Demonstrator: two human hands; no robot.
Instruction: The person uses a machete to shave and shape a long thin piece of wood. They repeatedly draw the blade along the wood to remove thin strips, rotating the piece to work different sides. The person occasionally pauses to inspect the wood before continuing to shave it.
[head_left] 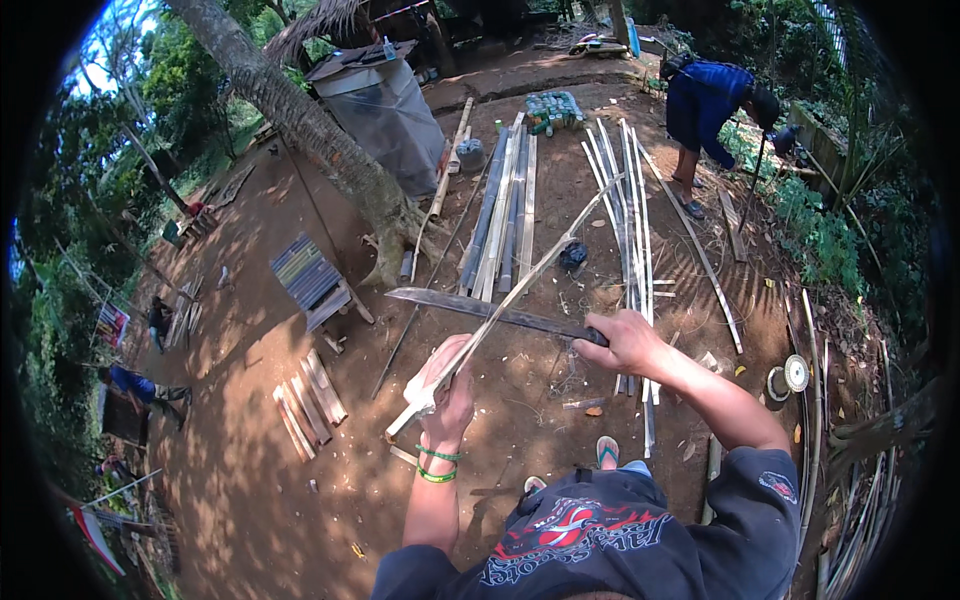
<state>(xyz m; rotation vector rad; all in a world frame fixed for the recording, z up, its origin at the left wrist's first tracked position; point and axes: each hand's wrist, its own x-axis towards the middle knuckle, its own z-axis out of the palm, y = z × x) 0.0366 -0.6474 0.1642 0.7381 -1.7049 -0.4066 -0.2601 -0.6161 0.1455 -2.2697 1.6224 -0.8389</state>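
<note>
My left hand [452, 400] is closed around a long, pale bamboo strip [545, 262], with a piece of white cloth or wrapping [424, 397] between palm and strip. The strip slants from its near end by my left wrist up toward the far right. In my right hand [632, 345] is the dark handle of a machete [470, 308]. Its long blade points left and crosses the strip just beyond my left hand. How deep the edge sits in the bamboo, if at all, I cannot tell.
Long bamboo strips [640, 230] and dark slats [500, 210] lie ahead on the dirt. Short pieces [310, 400] lie at left, near a small slatted bench [305, 275]. A tree trunk [310, 130] rises beyond. Another person [710, 110] bends over at far right.
</note>
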